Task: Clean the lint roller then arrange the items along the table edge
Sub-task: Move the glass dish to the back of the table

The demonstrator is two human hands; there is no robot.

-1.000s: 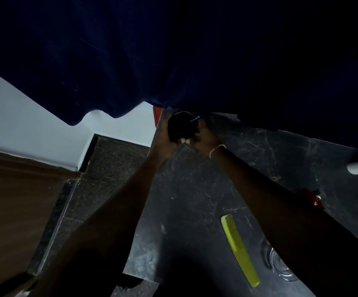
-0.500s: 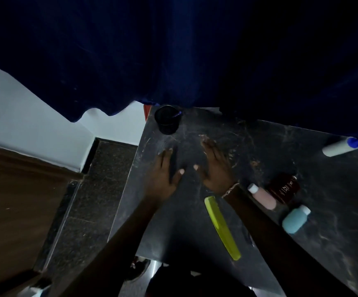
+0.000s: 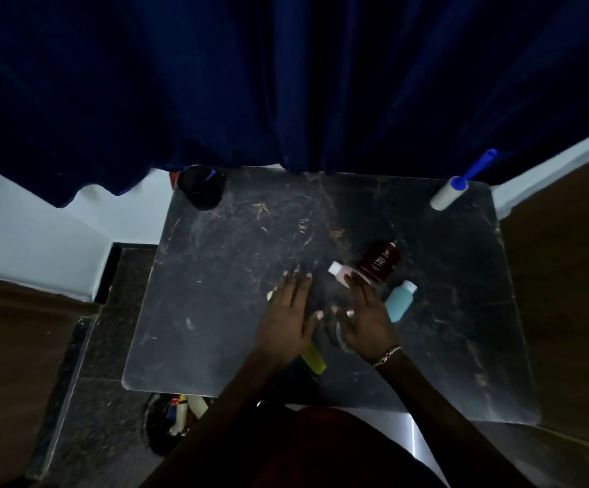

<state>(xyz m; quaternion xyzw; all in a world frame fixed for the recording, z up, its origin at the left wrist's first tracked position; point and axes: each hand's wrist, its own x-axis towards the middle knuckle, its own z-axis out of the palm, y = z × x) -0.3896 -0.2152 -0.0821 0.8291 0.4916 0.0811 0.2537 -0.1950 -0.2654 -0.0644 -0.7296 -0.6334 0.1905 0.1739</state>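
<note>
1. While both of your hands hover flat over the middle of the table (image 3: 194, 311), neither holds anything: the left hand (image 3: 287, 320) is spread wide above the yellow comb (image 3: 314, 361), and the right hand (image 3: 365, 320) is equally open beside the bottles.
2. Since a second ago, you have released the black cup (image 3: 201, 188), which now stands at the far left corner, and drawn both hands back toward the near edge.
3. The lint roller (image 3: 449, 193) lies at the far right corner, its blue handle overhanging the edge; whether its sheet is clean cannot be told.
4. Three bottles remain unsorted right of centre: pink bottle (image 3: 339, 274), dark red bottle (image 3: 379, 264) touching it, and blue bottle (image 3: 399, 303) just beside your right hand.
5. Judged from this layout, arranging has begun; the comb, a clear glass (image 3: 339, 334) under your right hand, and the bottles probably follow.
</note>
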